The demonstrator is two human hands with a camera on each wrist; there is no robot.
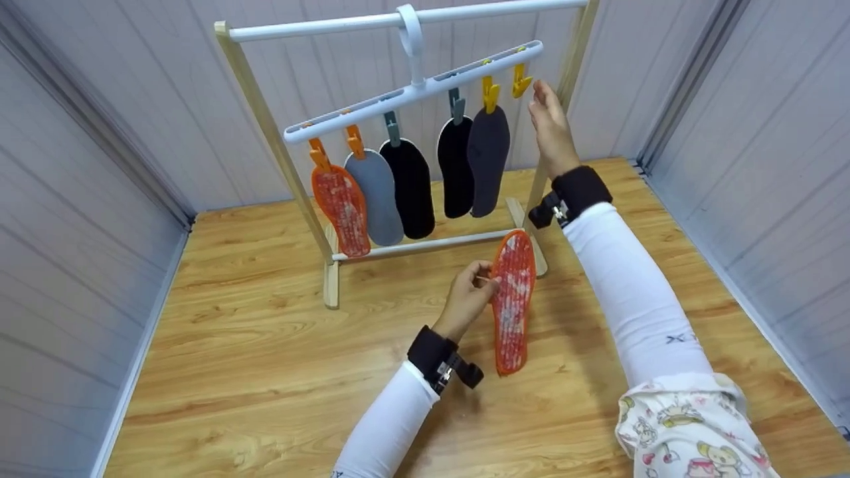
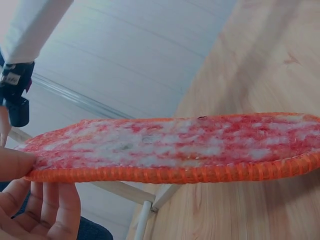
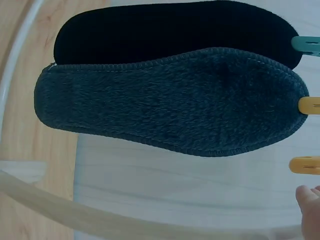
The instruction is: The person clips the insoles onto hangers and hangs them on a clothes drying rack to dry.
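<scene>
five insoles (image 1: pixel 412 186) hang; left hand (image 1: pixel 468 299) pinches a sixth (image 1: pixel 512 299).

Left hand (image 1: pixel 468 292) pinches orange insole (image 1: pixel 512 299); right hand (image 1: pixel 550 126) reaches empty yellow clip (image 1: pixel 520 81).

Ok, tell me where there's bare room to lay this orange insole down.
Bare wooden tabletop lies left of the left hand, in front of the rack. Crowded: behind, five hung insoles fill the rack; only the yellow clip by the right hand is free.
</scene>
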